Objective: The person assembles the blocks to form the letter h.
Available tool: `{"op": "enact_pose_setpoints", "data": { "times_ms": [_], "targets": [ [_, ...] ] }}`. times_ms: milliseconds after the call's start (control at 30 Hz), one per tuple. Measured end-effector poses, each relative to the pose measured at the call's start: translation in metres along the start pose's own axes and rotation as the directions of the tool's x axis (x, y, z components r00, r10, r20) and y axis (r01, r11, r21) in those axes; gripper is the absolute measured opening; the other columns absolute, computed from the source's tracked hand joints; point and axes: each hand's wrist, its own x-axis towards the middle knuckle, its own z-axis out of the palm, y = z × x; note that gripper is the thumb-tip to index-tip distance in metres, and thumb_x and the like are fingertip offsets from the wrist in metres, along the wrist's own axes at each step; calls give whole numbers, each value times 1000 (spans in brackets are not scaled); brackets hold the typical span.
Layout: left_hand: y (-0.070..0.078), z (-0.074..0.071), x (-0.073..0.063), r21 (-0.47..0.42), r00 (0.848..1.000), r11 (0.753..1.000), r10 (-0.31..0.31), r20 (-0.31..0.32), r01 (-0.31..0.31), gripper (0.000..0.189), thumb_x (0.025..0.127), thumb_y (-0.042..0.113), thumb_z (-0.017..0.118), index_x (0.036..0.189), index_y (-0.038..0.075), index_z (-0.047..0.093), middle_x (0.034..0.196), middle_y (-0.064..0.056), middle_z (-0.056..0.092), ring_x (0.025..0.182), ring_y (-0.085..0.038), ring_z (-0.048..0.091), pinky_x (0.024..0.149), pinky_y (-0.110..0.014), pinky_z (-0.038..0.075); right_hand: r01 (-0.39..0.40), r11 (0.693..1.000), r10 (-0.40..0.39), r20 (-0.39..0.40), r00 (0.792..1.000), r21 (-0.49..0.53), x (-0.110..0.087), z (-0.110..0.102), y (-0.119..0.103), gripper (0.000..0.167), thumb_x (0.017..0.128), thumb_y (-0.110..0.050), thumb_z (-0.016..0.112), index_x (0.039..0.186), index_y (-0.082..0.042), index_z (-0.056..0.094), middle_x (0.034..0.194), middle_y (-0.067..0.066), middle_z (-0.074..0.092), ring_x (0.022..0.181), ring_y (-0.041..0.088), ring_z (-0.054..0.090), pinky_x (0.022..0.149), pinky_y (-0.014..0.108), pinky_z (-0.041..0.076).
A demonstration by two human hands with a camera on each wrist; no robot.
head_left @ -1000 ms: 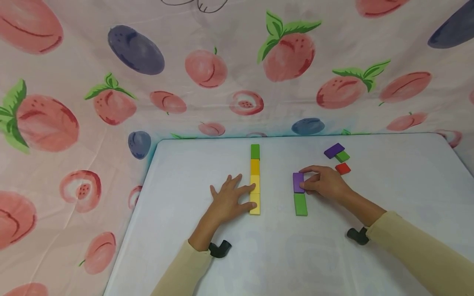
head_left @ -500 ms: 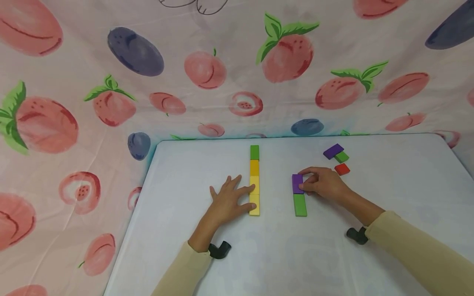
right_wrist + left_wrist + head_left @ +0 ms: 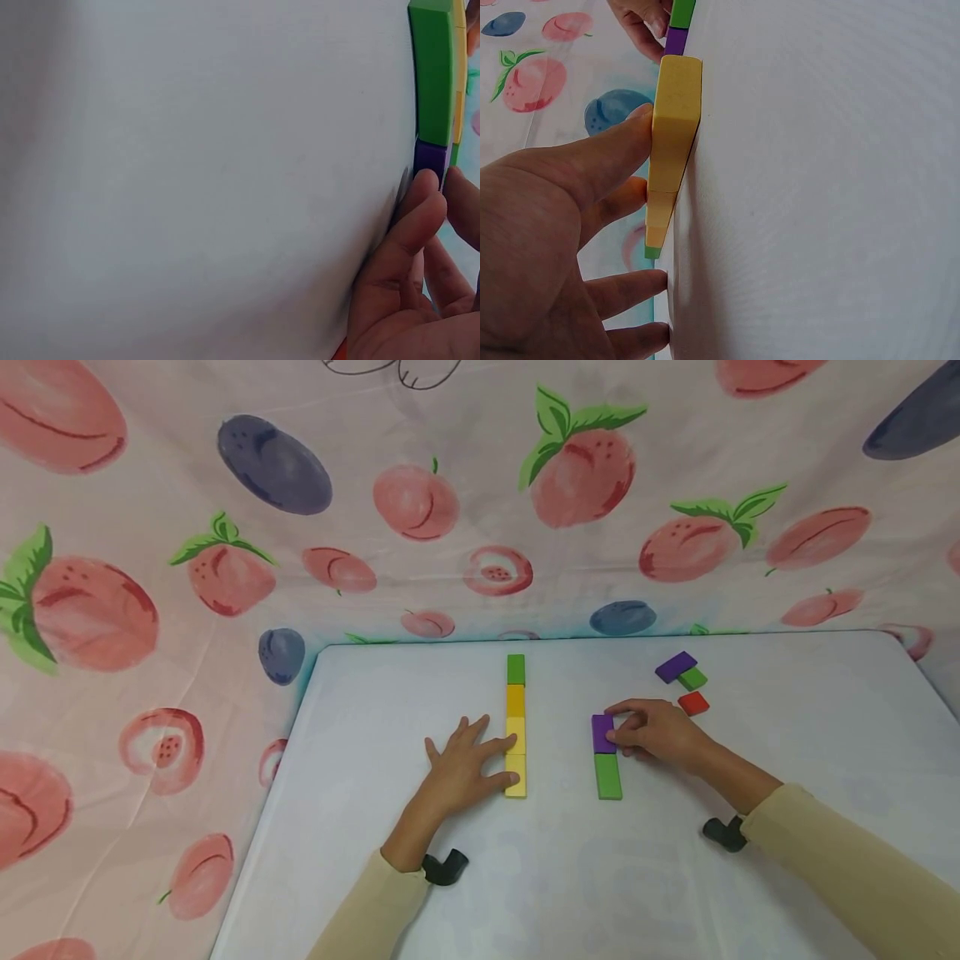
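My left hand [image 3: 461,768] lies with its fingers spread beside a straight row of blocks. Its thumb and index fingertips rest on two light yellow blocks [image 3: 515,787] at the near end. Beyond these come a darker yellow block [image 3: 515,700] and a green block [image 3: 516,669]. To the right, my right hand [image 3: 663,733] pinches a purple block [image 3: 602,732], index finger at its far end and thumb on its right side. That block sits end to end with a nearer green block [image 3: 608,777]. In the left wrist view, the thumb [image 3: 619,154] presses the yellow row's side.
Behind the right hand lie a loose dark purple block [image 3: 675,667], a small green block [image 3: 693,678] touching it, and a red block [image 3: 693,702]. All rest on a white table [image 3: 570,885]. A fruit-print cloth [image 3: 450,435] hangs behind the table's far edge.
The purple block's far end has shifted slightly towards me, against the green block, with the right hand following. The left hand and its row stay put.
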Motion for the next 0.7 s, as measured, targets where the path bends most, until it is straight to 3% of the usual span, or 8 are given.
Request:
{"op": "enact_pose_setpoints", "data": {
  "times_ms": [700],
  "targets": [
    [1,-1,-1,-10,1000,1000,-1,6,1,57,91,51,72,144,37,58,167,-8,32,158,-40,17,109,-86,0,19,1000,-19,5,1000,6,-1,1,-1,54,93,-29,76,141,-11,59,90,5,71,73,19,64,65,27,52]
  ]
}}
